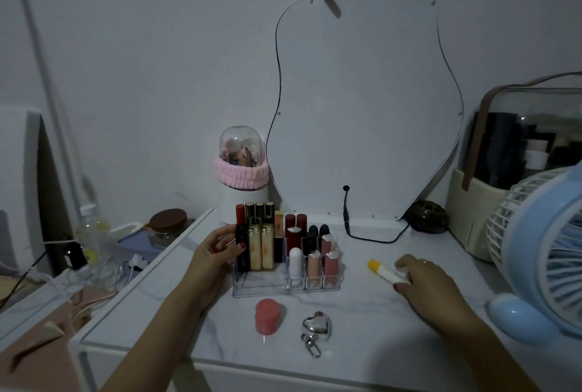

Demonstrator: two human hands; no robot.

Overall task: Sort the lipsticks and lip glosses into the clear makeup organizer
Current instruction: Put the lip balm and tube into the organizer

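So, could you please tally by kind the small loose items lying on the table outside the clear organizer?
Yellow-capped white tube, under the right hand: 1
Pink round pot: 1
Silver heart keyring: 1
Total: 3

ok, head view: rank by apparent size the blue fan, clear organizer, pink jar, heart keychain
Largest to smallest as they look:
1. blue fan, cut off by the frame edge and nearer the camera, so inflated
2. clear organizer
3. pink jar and heart keychain: too alike to rank
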